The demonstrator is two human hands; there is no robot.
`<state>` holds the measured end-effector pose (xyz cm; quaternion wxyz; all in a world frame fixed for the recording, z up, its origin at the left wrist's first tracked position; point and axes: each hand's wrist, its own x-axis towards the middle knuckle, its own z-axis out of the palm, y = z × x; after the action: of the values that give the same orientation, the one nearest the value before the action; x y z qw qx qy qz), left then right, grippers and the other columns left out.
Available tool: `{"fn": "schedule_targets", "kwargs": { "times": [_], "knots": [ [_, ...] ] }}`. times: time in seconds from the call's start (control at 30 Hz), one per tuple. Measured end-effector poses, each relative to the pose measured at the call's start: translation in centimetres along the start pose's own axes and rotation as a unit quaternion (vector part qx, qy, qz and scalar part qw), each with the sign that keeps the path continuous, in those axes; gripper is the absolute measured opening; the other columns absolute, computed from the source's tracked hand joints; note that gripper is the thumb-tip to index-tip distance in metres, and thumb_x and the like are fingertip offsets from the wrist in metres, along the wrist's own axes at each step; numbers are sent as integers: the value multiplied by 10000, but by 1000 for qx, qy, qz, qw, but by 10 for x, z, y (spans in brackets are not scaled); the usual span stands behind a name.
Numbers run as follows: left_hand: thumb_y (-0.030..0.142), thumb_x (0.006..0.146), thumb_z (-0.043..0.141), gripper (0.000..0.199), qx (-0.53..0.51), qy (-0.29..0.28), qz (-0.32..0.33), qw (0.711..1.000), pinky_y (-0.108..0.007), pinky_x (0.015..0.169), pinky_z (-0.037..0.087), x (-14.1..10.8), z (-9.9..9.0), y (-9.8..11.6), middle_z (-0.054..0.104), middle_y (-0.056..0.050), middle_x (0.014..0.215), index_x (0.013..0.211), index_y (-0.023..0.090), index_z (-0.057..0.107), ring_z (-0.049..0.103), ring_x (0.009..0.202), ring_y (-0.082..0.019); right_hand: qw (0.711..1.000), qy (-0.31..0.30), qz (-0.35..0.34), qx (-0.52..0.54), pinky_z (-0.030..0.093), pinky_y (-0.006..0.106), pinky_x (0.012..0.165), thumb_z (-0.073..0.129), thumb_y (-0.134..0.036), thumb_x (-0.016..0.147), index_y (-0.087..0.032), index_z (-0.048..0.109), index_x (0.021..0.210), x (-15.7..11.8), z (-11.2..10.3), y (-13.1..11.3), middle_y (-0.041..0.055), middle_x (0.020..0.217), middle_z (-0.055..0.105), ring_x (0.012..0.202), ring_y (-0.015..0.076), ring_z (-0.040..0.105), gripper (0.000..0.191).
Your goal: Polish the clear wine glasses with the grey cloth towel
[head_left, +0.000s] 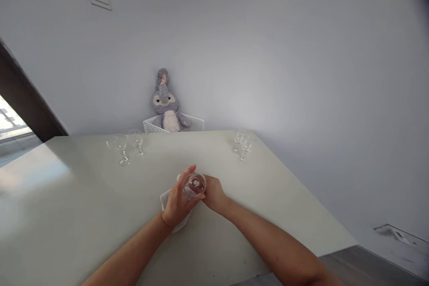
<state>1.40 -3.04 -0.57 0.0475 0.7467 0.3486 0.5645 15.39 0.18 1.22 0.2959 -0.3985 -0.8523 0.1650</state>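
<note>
We hold a glass in both hands.
Our left hand curls round its bowl; our right grips below, over the table.

Homelike room with plush toy

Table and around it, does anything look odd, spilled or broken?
The stuffed toy in the white basket behind the table looks out of place near the glasses. I see no spill or breakage, though small chips wouldn't show.
</note>
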Motion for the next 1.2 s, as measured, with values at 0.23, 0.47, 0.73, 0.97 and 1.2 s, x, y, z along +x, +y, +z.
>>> {"fn": "schedule_targets", "kwargs": {
  "times": [0.23,0.47,0.73,0.97,1.2],
  "knots": [
    [290,701,632,523,-31,60,-222,973,-412,1021,282,15,-16,-3,478,-78,1275,1197,261,469,398,1208,-245,971,118,191,86,413,232,623,453,-376,789,-170,628,660,3,-53,62,39,785,672,672,155,596,299],
    [267,725,606,442,-89,133,-360,919,-413,1012,271,10,-18,-26,477,-51,1267,1155,293,507,433,1173,-249,928,149,339,34,364,223,521,433,-356,746,-167,550,550,-44,-98,130,20,528,597,470,123,508,297],
    [262,754,547,372,-43,125,-419,899,-423,962,332,2,-22,-50,518,-47,1210,1124,294,529,477,1109,-249,915,132,379,34,371,219,530,439,-339,750,-156,561,618,-39,-99,153,30,595,629,485,112,539,257],
    [218,742,518,259,-51,163,-419,892,-377,919,365,2,-21,-52,559,-53,1110,990,245,586,537,967,-202,917,108,382,33,376,227,538,449,-340,764,-154,561,851,-35,-96,157,20,642,629,500,122,554,234],
    [228,738,549,338,-181,477,-448,734,-204,752,442,21,-58,-64,492,34,828,1057,312,475,532,766,-68,918,37,386,-76,328,250,498,460,-426,725,-235,470,887,-81,-102,148,-5,703,616,581,169,559,250]
  ]
}}
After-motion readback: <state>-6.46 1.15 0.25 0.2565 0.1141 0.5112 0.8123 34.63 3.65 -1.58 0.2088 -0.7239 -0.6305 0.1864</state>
